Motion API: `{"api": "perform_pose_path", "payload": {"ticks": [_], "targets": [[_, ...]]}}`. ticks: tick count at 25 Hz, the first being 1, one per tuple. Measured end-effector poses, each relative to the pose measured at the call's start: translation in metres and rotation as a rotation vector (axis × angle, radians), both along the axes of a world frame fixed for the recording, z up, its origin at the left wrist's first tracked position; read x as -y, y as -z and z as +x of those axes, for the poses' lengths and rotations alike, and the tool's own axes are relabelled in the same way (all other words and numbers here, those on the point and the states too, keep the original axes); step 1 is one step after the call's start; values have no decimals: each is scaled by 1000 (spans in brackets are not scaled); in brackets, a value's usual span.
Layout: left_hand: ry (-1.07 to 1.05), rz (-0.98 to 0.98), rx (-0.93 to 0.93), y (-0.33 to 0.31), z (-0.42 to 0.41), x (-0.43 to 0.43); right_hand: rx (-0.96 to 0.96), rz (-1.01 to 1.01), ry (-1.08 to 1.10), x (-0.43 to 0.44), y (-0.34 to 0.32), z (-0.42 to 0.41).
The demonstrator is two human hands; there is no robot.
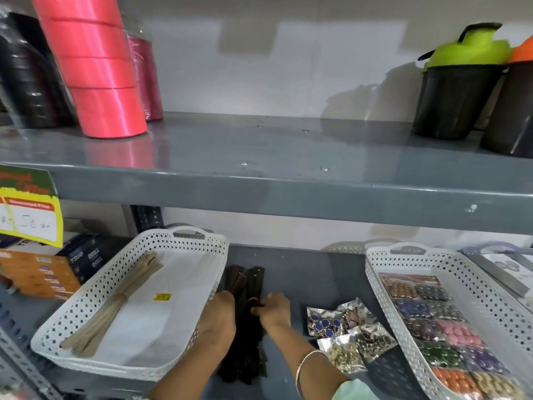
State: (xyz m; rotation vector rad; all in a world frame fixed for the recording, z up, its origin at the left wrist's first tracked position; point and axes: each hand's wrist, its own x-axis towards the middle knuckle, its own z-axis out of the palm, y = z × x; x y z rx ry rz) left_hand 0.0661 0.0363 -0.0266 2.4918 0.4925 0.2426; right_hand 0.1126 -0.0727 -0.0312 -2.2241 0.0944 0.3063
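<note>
With your left hand (217, 316) and right hand (272, 311) fingers curled round the dark bundle (245, 280), lower centre on the shelf (302, 284) beside the white basket (95, 290), grip near its pink band (253, 299) so the strands stay aligned.

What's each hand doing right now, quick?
Left hand: holds the dark bundle by its left side.
Right hand: fingers curled, gripping the same dark bundle.

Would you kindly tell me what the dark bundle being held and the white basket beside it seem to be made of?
Dark bundle: probably fabric strips, perhaps zippers; matte brown-black, with tiny glints along the edges. White basket: most likely moulded plastic, smooth and faintly glossy; perforated diamond-pattern walls, moulded handle.
</note>
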Motion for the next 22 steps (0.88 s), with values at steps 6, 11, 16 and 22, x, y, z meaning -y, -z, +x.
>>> {"api": "perform_pose_path", "payload": {"ticks": [6, 11, 16, 22], "targets": [[228, 215, -35, -11, 9, 34, 142, -323, -22, 106, -28, -8], [396, 112, -121, 8, 34, 104, 97, -639, 37, 165, -29, -50], [461, 139, -169, 10, 50, 141, 58, -612, 60, 160, -11, -57], [435, -74, -228, 2, 56, 119, 14, -76, 110, 172, 1, -48]]}}
